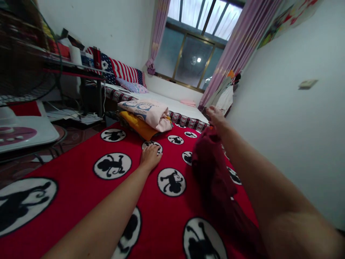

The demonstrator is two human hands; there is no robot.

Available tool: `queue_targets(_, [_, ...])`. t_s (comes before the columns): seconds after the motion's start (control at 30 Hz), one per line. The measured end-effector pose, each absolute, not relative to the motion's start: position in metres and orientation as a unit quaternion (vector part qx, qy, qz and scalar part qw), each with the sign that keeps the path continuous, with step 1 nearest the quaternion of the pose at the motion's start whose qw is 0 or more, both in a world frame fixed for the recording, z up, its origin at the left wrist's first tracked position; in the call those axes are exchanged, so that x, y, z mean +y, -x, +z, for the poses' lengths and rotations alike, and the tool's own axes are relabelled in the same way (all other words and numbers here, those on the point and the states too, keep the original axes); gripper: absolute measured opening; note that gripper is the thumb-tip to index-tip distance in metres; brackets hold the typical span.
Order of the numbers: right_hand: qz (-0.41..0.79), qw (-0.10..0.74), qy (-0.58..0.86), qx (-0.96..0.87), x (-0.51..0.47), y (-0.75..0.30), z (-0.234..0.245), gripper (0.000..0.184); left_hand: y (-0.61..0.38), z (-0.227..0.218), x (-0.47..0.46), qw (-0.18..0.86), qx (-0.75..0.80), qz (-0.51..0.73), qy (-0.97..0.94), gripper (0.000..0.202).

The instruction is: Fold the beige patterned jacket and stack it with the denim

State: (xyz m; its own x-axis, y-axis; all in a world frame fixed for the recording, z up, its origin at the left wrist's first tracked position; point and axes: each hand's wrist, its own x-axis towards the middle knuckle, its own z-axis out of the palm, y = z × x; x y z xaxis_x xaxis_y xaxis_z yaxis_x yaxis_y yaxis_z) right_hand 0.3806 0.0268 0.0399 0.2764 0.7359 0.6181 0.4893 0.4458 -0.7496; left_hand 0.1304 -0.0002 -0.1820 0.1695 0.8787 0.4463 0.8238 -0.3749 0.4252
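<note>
My left hand (150, 155) lies flat, fingers down, on a red blanket (81, 201) printed with black cartoon figures in white circles. My right hand (215, 116) is stretched forward and closed on a dark maroon garment (212, 169), which hangs from it and drapes down over the blanket. Ahead of my left hand lies a stack of folded clothes: a pale pink printed piece (151, 112) on top of a mustard yellow one (138, 126).
A bed with a white sheet (172, 102) and striped pillows runs toward a window with pink curtains (239, 46). A standing fan (18, 118) and a cluttered shelf (67, 61) are at the left. A white wall (291, 118) closes the right side.
</note>
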Motion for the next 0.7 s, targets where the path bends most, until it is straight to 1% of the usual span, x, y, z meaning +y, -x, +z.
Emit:
queue_targets(0.03, [0.113,0.584,0.537,-0.599,0.022,-0.375,0.017,0.032,-0.13,-0.183,0.0,0.034,0.555,0.32,-0.767,0.035])
queue_targets(0.07, [0.122,0.532,0.572,-0.613,0.014,-0.37,-0.005,0.037,-0.131,-0.184,0.001,0.026,0.553,0.316,-0.771,0.034])
queue_targets(0.1, [0.119,0.469,0.608,-0.63,0.002,-0.366,-0.026,0.04,-0.131,-0.184,0.001,0.021,0.551,0.313,-0.773,0.033])
queue_targets(0.17, [0.072,0.315,0.658,-0.68,-0.026,-0.36,-0.062,0.046,-0.131,-0.185,0.001,0.014,0.552,0.308,-0.775,0.032])
queue_targets(0.23, [0.01,0.154,0.694,-0.703,-0.058,-0.361,-0.088,0.057,-0.131,-0.184,0.0,0.008,0.551,0.306,-0.776,0.032])
queue_targets(0.27, [-0.015,0.089,0.71,-0.699,-0.072,-0.364,-0.097,0.063,-0.132,-0.183,0.0,0.005,0.551,0.303,-0.778,0.032])
queue_targets(0.3, [-0.033,0.039,0.725,-0.687,-0.085,-0.369,-0.104,0.07,-0.132,-0.182,-0.001,0.0,0.55,0.3,-0.78,0.032])
queue_targets(0.33, [-0.042,0.009,0.743,-0.668,-0.095,-0.376,-0.109,0.076,-0.133,-0.182,-0.002,-0.005,0.549,0.297,-0.781,0.032])
queue_targets(0.4, [-0.039,-0.006,0.778,-0.627,-0.107,-0.392,-0.115,0.089,-0.134,-0.18,-0.004,-0.014,0.551,0.29,-0.782,0.032])
queue_targets(0.47, [-0.031,0.021,0.806,-0.591,-0.109,-0.41,-0.117,0.098,-0.135,-0.18,-0.005,-0.02,0.554,0.287,-0.781,0.032])
queue_targets(0.53, [-0.021,0.064,0.825,-0.562,-0.105,-0.427,-0.118,0.097,-0.135,-0.181,-0.005,-0.022,0.555,0.286,-0.781,0.031])
queue_targets(0.57, [-0.008,0.096,0.833,-0.544,-0.102,-0.435,-0.119,0.091,-0.135,-0.181,-0.004,-0.022,0.554,0.287,-0.781,0.031])
queue_targets(0.6, [0.007,0.133,0.841,-0.525,-0.099,-0.442,-0.119,0.08,-0.135,-0.182,-0.004,-0.022,0.552,0.289,-0.781,0.031])
queue_targets(0.63, [0.021,0.172,0.844,-0.507,-0.096,-0.448,-0.119,0.064,-0.135,-0.183,-0.003,-0.021,0.551,0.292,-0.782,0.03])
queue_targets(0.7, [0.037,0.243,0.841,-0.482,-0.088,-0.457,-0.116,0.027,-0.135,-0.184,-0.002,-0.019,0.549,0.296,-0.781,0.03])
